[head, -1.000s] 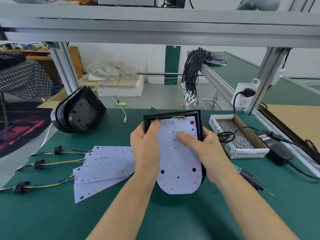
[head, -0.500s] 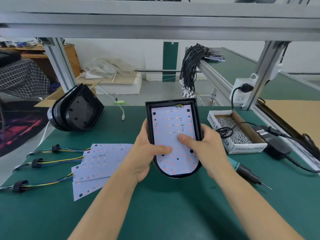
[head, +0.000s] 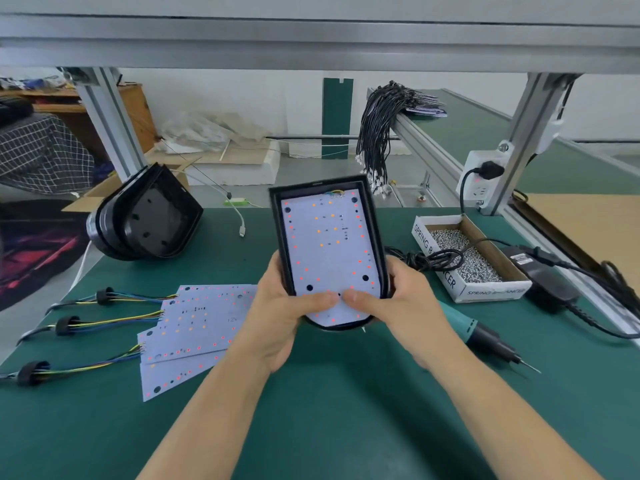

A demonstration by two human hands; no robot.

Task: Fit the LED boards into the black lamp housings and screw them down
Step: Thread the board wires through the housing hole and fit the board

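A black lamp housing (head: 373,216) is tilted up above the green mat, with a white LED board (head: 327,251) lying inside it. My left hand (head: 277,313) grips the housing's lower left side, its thumb pressing on the board's rounded lower end. My right hand (head: 401,303) grips the lower right side, thumb on the board beside the left thumb. Several loose LED boards (head: 201,323) with coloured wire leads lie fanned out to the left. A stack of empty black housings (head: 145,216) sits at the back left.
An open cardboard box of screws (head: 464,252) stands right of the housing. A teal electric screwdriver (head: 481,336) lies by my right wrist, its black cable and power adapter (head: 543,282) further right. Aluminium frame posts (head: 110,123) rise at both back corners.
The board went from sticking out over the housing to seated inside it. The housing was tilted up, and both thumbs slid down to the board's rounded lower end.
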